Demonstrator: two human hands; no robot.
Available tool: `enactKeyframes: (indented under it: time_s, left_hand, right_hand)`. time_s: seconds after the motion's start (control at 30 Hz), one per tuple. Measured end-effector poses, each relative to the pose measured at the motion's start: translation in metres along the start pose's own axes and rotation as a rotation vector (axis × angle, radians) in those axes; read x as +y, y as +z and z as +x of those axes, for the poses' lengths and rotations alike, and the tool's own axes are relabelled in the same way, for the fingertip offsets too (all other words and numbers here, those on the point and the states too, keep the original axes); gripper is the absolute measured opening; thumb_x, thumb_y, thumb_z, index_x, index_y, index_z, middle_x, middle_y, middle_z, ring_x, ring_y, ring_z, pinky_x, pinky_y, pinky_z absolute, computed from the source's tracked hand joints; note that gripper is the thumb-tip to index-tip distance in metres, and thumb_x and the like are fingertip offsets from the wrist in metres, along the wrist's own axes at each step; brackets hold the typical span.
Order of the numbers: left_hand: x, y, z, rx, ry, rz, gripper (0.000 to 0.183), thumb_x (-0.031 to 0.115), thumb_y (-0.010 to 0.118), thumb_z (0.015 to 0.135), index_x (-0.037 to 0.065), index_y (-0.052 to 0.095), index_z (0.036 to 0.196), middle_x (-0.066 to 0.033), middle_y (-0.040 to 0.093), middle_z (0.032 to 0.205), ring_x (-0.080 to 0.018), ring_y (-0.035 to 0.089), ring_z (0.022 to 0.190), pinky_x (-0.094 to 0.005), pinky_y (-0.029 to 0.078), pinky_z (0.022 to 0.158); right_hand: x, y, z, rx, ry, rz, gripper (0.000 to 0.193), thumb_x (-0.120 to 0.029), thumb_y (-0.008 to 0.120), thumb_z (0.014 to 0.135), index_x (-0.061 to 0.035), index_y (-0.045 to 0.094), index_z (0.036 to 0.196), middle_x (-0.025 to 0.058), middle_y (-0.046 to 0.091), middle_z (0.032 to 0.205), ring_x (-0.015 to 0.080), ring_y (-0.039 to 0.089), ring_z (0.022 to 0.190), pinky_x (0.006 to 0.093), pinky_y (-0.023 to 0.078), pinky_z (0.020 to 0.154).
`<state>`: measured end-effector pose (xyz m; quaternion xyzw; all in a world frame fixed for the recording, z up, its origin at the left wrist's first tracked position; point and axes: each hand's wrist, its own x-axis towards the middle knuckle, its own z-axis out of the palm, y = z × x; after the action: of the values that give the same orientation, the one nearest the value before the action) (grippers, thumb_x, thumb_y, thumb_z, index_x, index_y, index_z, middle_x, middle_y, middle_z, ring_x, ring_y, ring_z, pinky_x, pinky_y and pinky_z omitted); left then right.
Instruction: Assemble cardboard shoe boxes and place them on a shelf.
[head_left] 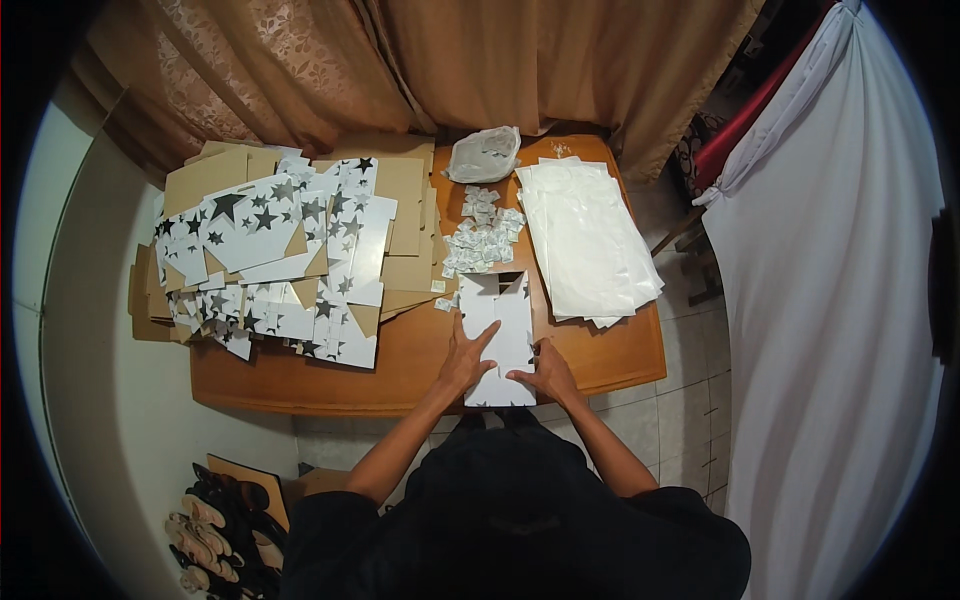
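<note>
A white die-cut card sheet (498,335) lies flat at the lower centre of the frame, on the near edge of the wooden counter (620,355). The left hand (466,358) presses it with fingers spread; the right hand (545,372) rests flat on its lower right corner. It looks not yet folded. Left of it a heap of star-printed sheets (275,255); above, small packets (482,240); right, clear bags (585,240).

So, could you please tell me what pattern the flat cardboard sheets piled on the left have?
Black stars on white, head view.
</note>
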<state>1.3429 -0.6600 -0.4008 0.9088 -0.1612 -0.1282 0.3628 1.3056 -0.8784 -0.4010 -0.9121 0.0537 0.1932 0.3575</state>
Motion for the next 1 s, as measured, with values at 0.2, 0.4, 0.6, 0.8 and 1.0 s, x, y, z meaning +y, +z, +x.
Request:
enactKeyframes:
  time_s: [0.2,0.4,0.6,0.8,1.0]
  left_hand:
    - [-0.002,0.004,0.001,-0.028,-0.053,0.146,0.088,0.025,0.087,0.074,0.038,0.045,0.150,-0.0346,0.009,0.160,-0.0566,0.025,0.143,-0.0678,0.029,0.112]
    - [-0.005,-0.008,0.013,-0.075,0.101,0.359,0.085,0.039,0.086,0.072,0.029,0.049,0.148,-0.0227,0.018,0.164,-0.0439,0.019,0.151,-0.0807,0.017,0.108]
    - [-0.022,-0.014,0.024,-0.132,0.261,0.241,0.082,0.033,0.089,0.069,0.014,0.054,0.140,-0.0258,0.027,0.160,-0.0437,0.026,0.149,-0.0632,0.030,0.115]
    - [-0.018,-0.011,0.024,-0.116,0.269,0.234,0.079,0.028,0.092,0.065,0.012,0.056,0.134,-0.0291,0.028,0.157,-0.0467,0.030,0.146,-0.0498,0.039,0.115]
    - [-0.013,-0.015,0.027,-0.157,0.248,0.238,0.079,0.029,0.092,0.064,0.013,0.056,0.133,-0.0285,0.029,0.157,-0.0465,0.030,0.146,-0.0490,0.045,0.111]
  right_hand:
    - [-0.047,-0.039,0.024,0.305,-0.103,-0.258,0.089,-0.038,0.084,0.078,0.0038,0.040,0.143,0.0279,0.056,0.129,0.0433,0.055,0.120,0.0478,0.050,0.096]
    - [-0.088,-0.068,0.090,0.507,-0.678,-0.229,0.063,-0.009,0.067,0.088,-0.0068,0.045,0.146,0.0180,0.053,0.139,0.0396,0.050,0.129,0.0498,0.033,0.115]
    - [-0.072,-0.053,0.108,0.158,-0.746,-0.423,0.041,0.000,0.057,0.087,-0.0153,0.067,0.123,0.0080,0.063,0.125,0.0250,0.057,0.120,0.0500,0.036,0.110]
    - [-0.042,-0.039,0.099,0.245,-0.849,-0.445,0.032,0.000,0.057,0.083,-0.0125,0.069,0.110,0.0077,0.063,0.120,0.0268,0.057,0.118,0.0471,0.040,0.107]
    - [-0.025,-0.036,0.099,0.261,-0.937,-0.512,0.027,-0.005,0.058,0.084,-0.0124,0.068,0.108,0.0066,0.062,0.121,0.0278,0.055,0.121,0.0488,0.038,0.110]
